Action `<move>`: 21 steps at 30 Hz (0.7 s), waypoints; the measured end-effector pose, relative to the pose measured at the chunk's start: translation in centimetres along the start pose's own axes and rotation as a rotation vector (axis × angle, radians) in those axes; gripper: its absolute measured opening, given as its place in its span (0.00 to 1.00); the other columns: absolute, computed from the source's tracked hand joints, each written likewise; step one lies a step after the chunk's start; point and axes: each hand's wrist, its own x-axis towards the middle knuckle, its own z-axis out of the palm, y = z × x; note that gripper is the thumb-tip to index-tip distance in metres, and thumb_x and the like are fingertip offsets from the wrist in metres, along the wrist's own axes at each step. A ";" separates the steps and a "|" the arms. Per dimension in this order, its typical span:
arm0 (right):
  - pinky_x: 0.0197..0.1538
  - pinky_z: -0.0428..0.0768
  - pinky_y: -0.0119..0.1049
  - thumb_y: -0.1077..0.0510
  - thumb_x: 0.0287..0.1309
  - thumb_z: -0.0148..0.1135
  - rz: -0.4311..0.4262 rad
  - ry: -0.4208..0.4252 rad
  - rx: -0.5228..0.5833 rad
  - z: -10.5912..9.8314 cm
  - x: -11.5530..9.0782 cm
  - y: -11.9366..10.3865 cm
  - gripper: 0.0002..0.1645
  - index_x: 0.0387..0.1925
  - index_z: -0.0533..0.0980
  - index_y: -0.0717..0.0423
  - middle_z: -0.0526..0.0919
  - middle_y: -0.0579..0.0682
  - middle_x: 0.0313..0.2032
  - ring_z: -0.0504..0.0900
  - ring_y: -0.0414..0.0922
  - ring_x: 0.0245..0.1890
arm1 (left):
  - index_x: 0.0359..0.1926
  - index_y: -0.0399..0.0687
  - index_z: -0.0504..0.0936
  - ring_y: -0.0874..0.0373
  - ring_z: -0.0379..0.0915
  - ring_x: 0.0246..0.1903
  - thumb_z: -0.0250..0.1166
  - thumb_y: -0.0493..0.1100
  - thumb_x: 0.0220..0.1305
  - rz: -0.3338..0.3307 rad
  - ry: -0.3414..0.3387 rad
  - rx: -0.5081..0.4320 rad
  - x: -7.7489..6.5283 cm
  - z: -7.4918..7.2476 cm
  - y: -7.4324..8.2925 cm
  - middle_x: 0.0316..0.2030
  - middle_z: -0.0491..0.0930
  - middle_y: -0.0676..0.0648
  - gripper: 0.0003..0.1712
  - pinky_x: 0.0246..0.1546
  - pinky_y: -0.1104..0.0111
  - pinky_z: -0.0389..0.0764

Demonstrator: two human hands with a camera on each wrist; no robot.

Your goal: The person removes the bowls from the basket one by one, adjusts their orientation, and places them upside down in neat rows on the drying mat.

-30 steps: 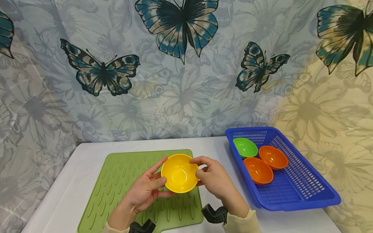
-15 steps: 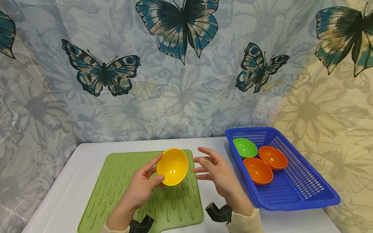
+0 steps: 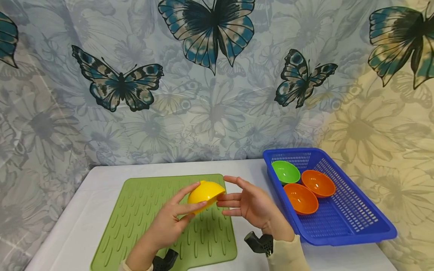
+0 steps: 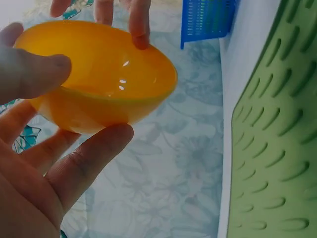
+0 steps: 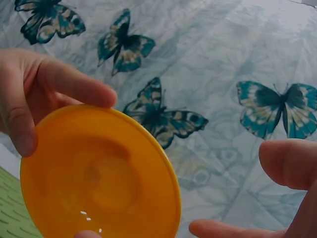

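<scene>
A yellow bowl is held tilted in the air over the green mat, its outside turned up in the head view. My left hand grips it from the left; in the left wrist view the thumb lies over the rim while other fingers support the outside. Close on the bowl's right side is my right hand, fingers extended. Its fingertips touch or nearly touch the rim. The right wrist view looks into the bowl, with the right thumb apart from it.
Beneath the hands lies a green ridged mat on a white-covered table. To the right stands a blue perforated basket with a green bowl and two orange bowls. A butterfly-print cloth hangs behind.
The right hand has let go of the bowl, drawn back to the right and opened its fingers. The left hand has turned the bowl so its inside now faces away from the head camera.
</scene>
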 end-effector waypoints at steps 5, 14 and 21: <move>0.52 0.80 0.54 0.43 0.76 0.45 0.014 -0.024 -0.031 -0.2 0.2 0.3 0.37 0.75 0.55 0.59 0.79 0.69 0.51 0.80 0.63 0.53 | 0.53 0.57 0.88 0.44 0.62 0.66 0.66 0.18 0.52 0.180 -0.017 0.119 0.3 -0.1 0.1 0.70 0.65 0.45 0.34 0.54 0.52 0.78; 0.47 0.82 0.55 0.46 0.75 0.48 0.062 -0.041 -0.142 -0.6 0.2 0.3 0.36 0.74 0.58 0.62 0.81 0.65 0.48 0.85 0.55 0.43 | 0.46 0.67 0.91 0.41 0.64 0.66 0.66 0.19 0.41 0.324 -0.061 0.316 0.3 0.0 0.2 0.68 0.70 0.50 0.39 0.52 0.50 0.79; 0.39 0.85 0.52 0.47 0.73 0.54 0.105 -0.005 -0.257 -0.6 0.3 0.3 0.27 0.63 0.68 0.61 0.80 0.64 0.46 0.86 0.54 0.37 | 0.44 0.70 0.91 0.44 0.64 0.66 0.62 0.19 0.26 0.411 -0.123 0.402 0.5 0.4 0.6 0.66 0.71 0.52 0.46 0.41 0.62 0.84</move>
